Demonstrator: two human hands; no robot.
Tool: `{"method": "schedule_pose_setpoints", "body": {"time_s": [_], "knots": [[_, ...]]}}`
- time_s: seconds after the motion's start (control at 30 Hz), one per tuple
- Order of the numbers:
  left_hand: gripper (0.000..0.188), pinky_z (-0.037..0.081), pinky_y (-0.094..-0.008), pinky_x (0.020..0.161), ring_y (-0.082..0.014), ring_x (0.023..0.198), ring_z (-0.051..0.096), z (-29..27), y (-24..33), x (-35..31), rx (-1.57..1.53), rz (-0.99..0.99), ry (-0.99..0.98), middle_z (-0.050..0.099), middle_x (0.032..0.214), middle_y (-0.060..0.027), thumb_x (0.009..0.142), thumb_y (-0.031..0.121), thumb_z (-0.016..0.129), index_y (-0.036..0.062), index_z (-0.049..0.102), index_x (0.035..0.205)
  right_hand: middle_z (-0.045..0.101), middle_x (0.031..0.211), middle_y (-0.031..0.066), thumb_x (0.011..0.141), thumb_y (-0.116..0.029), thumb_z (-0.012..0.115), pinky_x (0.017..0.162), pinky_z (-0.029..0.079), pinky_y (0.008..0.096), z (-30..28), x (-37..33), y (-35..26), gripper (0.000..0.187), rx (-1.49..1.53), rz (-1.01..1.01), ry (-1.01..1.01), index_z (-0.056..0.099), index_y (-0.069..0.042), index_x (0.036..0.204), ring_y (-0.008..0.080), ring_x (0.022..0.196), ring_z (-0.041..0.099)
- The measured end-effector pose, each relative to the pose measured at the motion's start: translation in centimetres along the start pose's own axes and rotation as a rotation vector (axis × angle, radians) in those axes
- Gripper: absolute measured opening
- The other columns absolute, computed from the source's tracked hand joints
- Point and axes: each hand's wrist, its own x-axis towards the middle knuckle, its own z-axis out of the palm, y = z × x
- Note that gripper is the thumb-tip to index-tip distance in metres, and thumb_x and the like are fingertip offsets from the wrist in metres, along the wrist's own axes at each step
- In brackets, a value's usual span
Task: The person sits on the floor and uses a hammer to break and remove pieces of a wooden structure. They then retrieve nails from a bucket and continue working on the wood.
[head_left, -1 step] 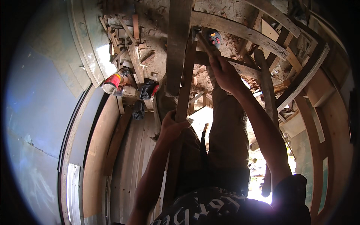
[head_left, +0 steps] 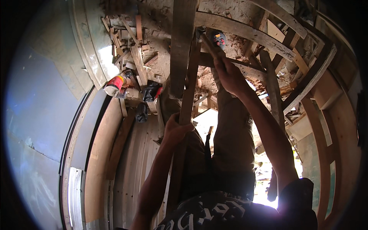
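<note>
the left hand (head_left: 177, 129) is clamped on a narrow wooden strip (head_left: 188, 101), its thumb laid across the wood. the strip runs from near the person's body toward the far side, just left of the middle of the scene. the right hand (head_left: 229, 74) is farther off and to the right, its fingers wrapped around the handle of a hammer (head_left: 210, 45). the handle slants away to the far left, and the hammer's dark head is beside the far part of the strip; it is in shadow there, so i can't quite tell whether it touches the wood.

a wide board (head_left: 182, 50) lies lengthwise just left of the strip's far part. from there a curved beam (head_left: 245, 30) reaches out to the right. a grey shoe (head_left: 219, 40) shows on the ground just right of the hammer. the person's brown trousers (head_left: 234, 130) are below the right hand.

on the far left is a heap of wood scraps (head_left: 137, 63), and nearer than it a red and yellow can (head_left: 115, 85) lies tipped over, with a black bag (head_left: 150, 92) to its right. nearer still, a ribbed metal sheet (head_left: 134, 165) lies left of the left forearm.
</note>
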Motion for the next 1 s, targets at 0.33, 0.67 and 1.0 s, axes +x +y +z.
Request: {"method": "schedule_pose_setpoints", "body": {"time_s": [0.33, 0.67, 1.0], "knots": [[0.055, 0.053, -0.0303, 0.065, -0.0154, 0.074, 0.064, 0.4, 0.1, 0.6, 0.046, 0.062, 0.088, 0.067, 0.089, -0.0091, 0.067, 0.007, 0.079, -0.0061, 0.057, 0.116, 0.057, 0.100, 0.0244, 0.104, -0.038, 0.043, 0.077, 0.050, 0.0500, -1.7, 2.0, -1.3, 0.041, 0.011, 0.041, -0.095, 0.054, -0.001, 0.117, 0.0417, 0.083, 0.063], [0.064, 0.053, -0.0315, 0.078, -0.0185, 0.088, 0.065, 0.1, 0.9, 0.4, 0.002, 0.020, 0.020, 0.067, 0.099, -0.0138, 0.069, 0.011, 0.081, -0.0090, 0.053, 0.123, 0.062, 0.076, 0.0178, 0.105, -0.038, 0.039, 0.065, 0.049, 0.0438, -0.5, 1.7, -1.8, 0.041, -0.130, 0.063, -0.156, 0.056, -0.002, 0.113, 0.0327, 0.070, 0.064], [0.065, 0.054, -0.0321, 0.079, -0.0191, 0.090, 0.066, 0.3, 1.2, 0.5, 0.090, 0.015, 0.049, 0.067, 0.102, -0.0147, 0.067, 0.010, 0.080, -0.0088, 0.054, 0.123, 0.060, 0.071, 0.0117, 0.104, -0.040, 0.042, 0.059, 0.047, 0.0407, 0.8, 1.0, 0.7, 0.041, -0.074, -0.088, 0.090, 0.060, -0.003, 0.097, 0.0265, 0.061, 0.061]]}}
